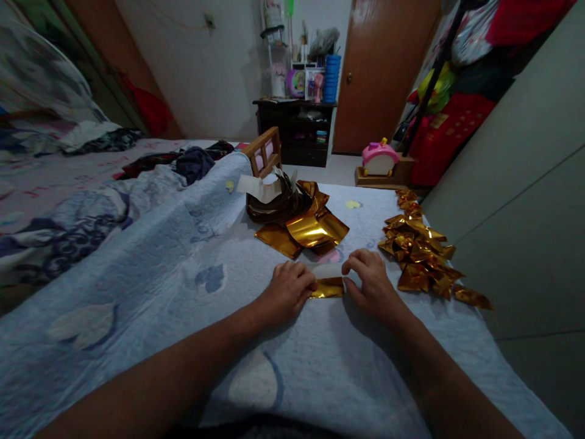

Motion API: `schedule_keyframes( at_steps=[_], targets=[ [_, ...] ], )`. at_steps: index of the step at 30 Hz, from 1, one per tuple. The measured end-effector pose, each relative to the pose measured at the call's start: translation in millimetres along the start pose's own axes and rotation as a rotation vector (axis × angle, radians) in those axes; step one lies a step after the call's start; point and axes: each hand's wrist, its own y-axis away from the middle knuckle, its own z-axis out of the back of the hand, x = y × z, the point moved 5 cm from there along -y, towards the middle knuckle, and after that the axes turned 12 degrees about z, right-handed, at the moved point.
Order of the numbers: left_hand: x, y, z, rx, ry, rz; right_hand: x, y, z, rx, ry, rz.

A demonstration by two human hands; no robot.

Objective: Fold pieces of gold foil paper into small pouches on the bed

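Observation:
A sheet of gold foil paper [328, 288] lies on the blue bedspread in front of me, its near part folded over so the gold shows and a pale strip lies beyond. My left hand [289, 286] grips the sheet's left end, fingers closed and pressed down. At the right end my right hand [369, 281] pinches the sheet between thumb and fingers. Just beyond is a stack of loose gold foil sheets [317, 228], with a bundle of dark-edged papers [276, 201] at its left. On the right lies a pile of folded gold foil pieces [418, 250].
The heart-patterned bedspread [183, 329] covers the surface under my hands. Clothes [55, 238] are heaped at the left. A pale cabinet [516, 201] borders the right side. Beyond stand a wooden rail [262, 152], a dark shelf unit [292, 131] and a pink toy case [380, 158].

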Motion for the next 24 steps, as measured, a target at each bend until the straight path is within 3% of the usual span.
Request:
schedule_keyframes(
  at_steps=[4,8,24],
  targets=[
    [-10,1,0,-0.043,0.035,-0.181,24,-6,-13,0.096,-0.163,0.126],
    [-17,5,-1,-0.040,0.104,-0.315,26,-3,-26,0.216,-0.158,0.110],
    [-12,2,3,-0.109,0.117,-0.259,17,-5,-28,0.191,-0.169,0.130]
  ],
)
